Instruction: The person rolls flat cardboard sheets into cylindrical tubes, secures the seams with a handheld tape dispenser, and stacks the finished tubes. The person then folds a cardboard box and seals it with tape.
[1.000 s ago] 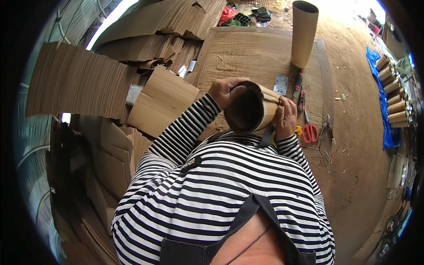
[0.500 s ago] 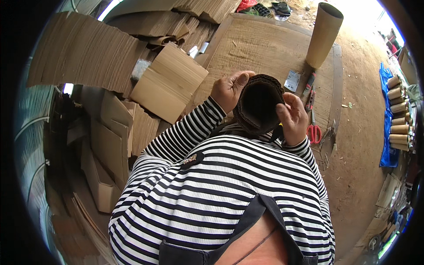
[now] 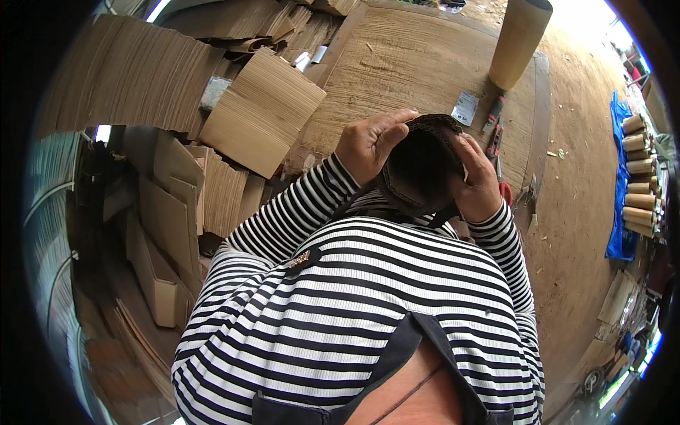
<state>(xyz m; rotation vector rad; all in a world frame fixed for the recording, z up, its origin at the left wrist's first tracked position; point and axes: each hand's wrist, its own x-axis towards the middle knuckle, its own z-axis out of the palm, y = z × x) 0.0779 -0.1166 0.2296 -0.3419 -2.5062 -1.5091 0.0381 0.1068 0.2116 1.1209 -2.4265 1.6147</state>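
- Gripping a rolled corrugated cardboard tube [image 3: 419, 166] from both sides, the two hands hold it just above the chest, its dark open end facing the camera.
- The left hand [image 3: 368, 144] lies on the tube's left flank, fingers [image 3: 397, 120] close together and curved over the upper rim, thumb pressed on the wall.
- The right hand [image 3: 479, 180] clasps the right flank, fingers together and bent along the rim, palm flat on the cardboard.
- Both forearms wear black-and-white striped sleeves [image 3: 297, 212]; a dark apron bib [image 3: 397, 347] sits below.
- Beyond the tube lies a wide corrugated sheet [image 3: 418, 64] on the ground, serving as a work surface.
- A finished upright cardboard tube [image 3: 518, 39] stands at that sheet's far right corner.
- A small printed packet [image 3: 465, 108] and a narrow cutter-like tool [image 3: 494, 113] lie near it; red-handled scissors [image 3: 506, 193] peek out beside the right wrist.
- A loose corrugated square [image 3: 263, 110] lies to the left, with stacked sheets [image 3: 127, 85] behind it.
- Several rolled tubes [image 3: 637, 184] rest in a row on a blue tarp [image 3: 618, 212] far right.
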